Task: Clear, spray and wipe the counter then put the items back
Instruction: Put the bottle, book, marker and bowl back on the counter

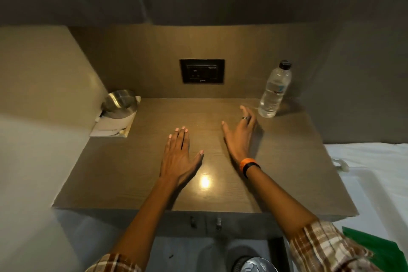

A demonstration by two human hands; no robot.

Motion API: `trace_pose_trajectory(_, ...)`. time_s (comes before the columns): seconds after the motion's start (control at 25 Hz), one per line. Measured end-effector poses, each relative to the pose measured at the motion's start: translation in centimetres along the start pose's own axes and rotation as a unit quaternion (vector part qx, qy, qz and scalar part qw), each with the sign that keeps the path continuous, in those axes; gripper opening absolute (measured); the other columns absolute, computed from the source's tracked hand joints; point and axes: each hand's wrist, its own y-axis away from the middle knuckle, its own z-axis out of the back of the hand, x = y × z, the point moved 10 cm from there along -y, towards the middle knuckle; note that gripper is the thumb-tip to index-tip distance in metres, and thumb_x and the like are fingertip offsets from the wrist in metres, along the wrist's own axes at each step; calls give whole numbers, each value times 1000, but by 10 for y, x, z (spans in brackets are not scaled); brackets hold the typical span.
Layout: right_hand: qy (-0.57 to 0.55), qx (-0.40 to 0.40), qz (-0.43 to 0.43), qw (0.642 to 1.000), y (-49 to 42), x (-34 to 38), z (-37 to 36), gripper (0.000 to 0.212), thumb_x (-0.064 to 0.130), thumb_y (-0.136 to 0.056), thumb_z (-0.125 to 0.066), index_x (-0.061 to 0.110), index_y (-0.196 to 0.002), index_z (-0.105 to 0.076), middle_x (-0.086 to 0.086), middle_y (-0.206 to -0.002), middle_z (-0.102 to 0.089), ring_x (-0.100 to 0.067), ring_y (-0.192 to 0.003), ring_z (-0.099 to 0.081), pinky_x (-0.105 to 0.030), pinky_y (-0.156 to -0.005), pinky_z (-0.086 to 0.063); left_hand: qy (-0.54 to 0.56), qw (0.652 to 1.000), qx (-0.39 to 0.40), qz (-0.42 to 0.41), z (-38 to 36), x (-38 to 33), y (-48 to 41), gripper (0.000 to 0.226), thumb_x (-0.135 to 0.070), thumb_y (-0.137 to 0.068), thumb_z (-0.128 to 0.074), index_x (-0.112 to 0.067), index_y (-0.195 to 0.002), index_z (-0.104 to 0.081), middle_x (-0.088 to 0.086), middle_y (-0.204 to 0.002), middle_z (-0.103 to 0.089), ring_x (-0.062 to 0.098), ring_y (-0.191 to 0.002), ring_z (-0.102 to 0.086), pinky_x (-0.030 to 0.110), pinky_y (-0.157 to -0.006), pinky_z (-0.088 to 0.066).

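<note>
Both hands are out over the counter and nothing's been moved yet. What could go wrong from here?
1. The right hand is open close beside the bottle, which stands tall and narrow; a careless sweep could tip it.
2. The metal bowl sits on papers in the left corner; spraying before clearing may wet them.
3. The socket is just above the counter; spray could reach it.

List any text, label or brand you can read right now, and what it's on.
None can be read.
Water bottle: the label has a blue mark and print, too blurred to read.
Wall socket: small markings, too small to read.
White card under the steel bowl: a faint line of print, illegible.
</note>
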Motion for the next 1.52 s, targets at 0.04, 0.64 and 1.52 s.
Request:
trace_pose_trajectory(0.04, 21, 43, 30, 998, 10, 22, -29, 71, 34, -90, -70, 22, -150, -34, -7, -157, -30, -22, -142, -40, -46, -118, -41, -13, 1000, -6, 8, 11, 24, 5, 89, -76, -95, -16, -19, -160, 6, 2, -170, 7, 13, -154, 15, 37, -123, 11)
trace_pose_trajectory(0.64, 121, 278, 142, 942, 52, 200, -311, 32, 34, -98, -64, 7, -114, -71, -20, -122, -65, -37, -106, -65, -45, -90, -54, -50, 998, -43, -12, 55, 167, 28, 87, -69, -95, -28, -5, -154, -30, 17, -158, -37, 30, -148, -30, 44, -125, -23)
trace_pose_trajectory(1.52, 206, 105, -27, 973, -12, 15, -62, 76, 62, -76, -75, 15, -133, -58, -17, -153, -42, -38, -148, -27, -51, -120, -33, 0, 999, 28, -28, 7, 32, -26, 89, -73, -95, -18, -16, -161, -2, 4, -170, -1, 18, -156, 6, 41, -127, 0)
